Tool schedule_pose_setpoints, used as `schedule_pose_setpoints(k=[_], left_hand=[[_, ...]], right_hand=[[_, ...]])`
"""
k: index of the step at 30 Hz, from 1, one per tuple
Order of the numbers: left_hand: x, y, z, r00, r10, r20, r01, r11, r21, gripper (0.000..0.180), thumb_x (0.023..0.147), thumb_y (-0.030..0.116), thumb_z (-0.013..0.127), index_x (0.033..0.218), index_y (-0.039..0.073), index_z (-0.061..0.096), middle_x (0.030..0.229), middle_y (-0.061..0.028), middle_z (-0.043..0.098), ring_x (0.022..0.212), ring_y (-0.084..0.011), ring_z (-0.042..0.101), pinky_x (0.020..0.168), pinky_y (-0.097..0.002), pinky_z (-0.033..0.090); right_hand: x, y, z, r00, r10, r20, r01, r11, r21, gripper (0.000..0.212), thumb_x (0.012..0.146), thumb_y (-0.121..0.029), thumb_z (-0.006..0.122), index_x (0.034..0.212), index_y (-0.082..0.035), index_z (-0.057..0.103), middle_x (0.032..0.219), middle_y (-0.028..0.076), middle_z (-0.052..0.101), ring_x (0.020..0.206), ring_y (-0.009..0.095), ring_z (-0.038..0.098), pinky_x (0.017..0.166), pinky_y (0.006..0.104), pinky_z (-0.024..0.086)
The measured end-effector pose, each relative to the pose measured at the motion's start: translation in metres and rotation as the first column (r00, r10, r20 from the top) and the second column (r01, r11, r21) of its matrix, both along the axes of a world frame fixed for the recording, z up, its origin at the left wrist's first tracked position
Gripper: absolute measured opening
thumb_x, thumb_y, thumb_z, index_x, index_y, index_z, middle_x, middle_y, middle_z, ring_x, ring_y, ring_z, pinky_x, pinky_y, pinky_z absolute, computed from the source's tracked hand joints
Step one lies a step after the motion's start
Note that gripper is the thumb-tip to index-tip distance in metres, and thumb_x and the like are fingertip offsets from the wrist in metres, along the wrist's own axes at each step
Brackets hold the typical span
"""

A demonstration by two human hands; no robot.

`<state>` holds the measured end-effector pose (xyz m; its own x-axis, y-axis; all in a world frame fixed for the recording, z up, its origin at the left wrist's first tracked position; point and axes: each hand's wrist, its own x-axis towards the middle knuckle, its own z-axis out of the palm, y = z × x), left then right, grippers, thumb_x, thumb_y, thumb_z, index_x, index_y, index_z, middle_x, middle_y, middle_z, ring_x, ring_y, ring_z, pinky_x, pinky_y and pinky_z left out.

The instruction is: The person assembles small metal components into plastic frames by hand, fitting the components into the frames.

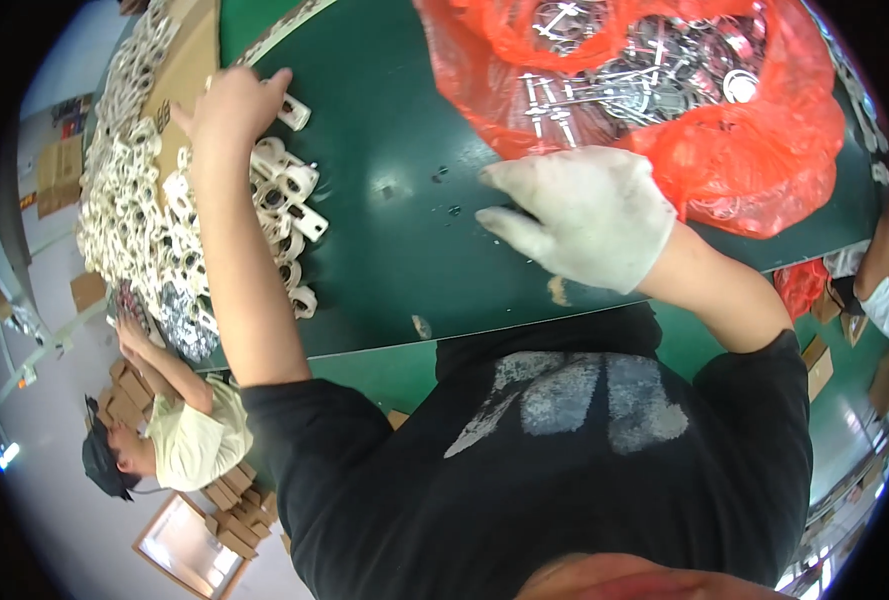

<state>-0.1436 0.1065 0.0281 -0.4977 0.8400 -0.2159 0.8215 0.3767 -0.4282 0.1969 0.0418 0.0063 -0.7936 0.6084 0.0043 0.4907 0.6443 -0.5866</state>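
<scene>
My bare left hand [232,105] reaches to the far left of the green table [394,250], into a heap of white plastic parts [154,230]. Its fingers curl over one white plastic part [295,112] that sticks out past the fingertips. My right hand [584,215] wears a white glove and lies low on the green surface, fingers spread and pointing left, with nothing visible in it. Small dark bits [452,210] lie just off its fingertips. Directly beyond that hand sits an orange plastic bag [754,170] full of shiny metal parts [644,70].
A cardboard box [189,60] stands behind the white heap. At the lower left another person [179,430] in a light shirt works beside stacked small brown boxes [234,500]. Someone else's arm [879,260] shows at the right edge, near more brown boxes [819,365].
</scene>
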Motion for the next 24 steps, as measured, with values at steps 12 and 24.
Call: schedule_pose_setpoints(k=[12,24], left_hand=[[0.048,-0.058,-0.004,0.789,-0.384,0.479,-0.008,0.774,0.633,0.029,0.095,0.023,0.074,0.117,0.005,0.066,0.128,-0.0119,0.066,0.111,-0.0295,0.067,0.105,-0.0489,0.048],[0.176,0.004,-0.001,0.173,-0.744,0.646,-0.008,0.655,0.756,0.02,0.099,0.01,0.062,0.114,-0.001,0.067,0.106,-0.0124,0.072,0.094,-0.0239,0.07,0.085,-0.0321,0.054]], right_hand=[[0.002,0.003,0.004,0.997,-0.07,-0.038,0.063,0.984,-0.167,0.031,0.092,-0.032,0.069,0.111,-0.008,0.067,0.087,0.013,0.072,0.084,0.033,0.072,0.075,0.0451,0.057],[0.0,0.019,0.002,0.599,-0.501,-0.625,0.492,0.845,-0.206,0.047,0.089,-0.024,0.076,0.13,-0.011,0.06,0.098,0.012,0.073,0.087,0.026,0.074,0.079,0.0351,0.058]])
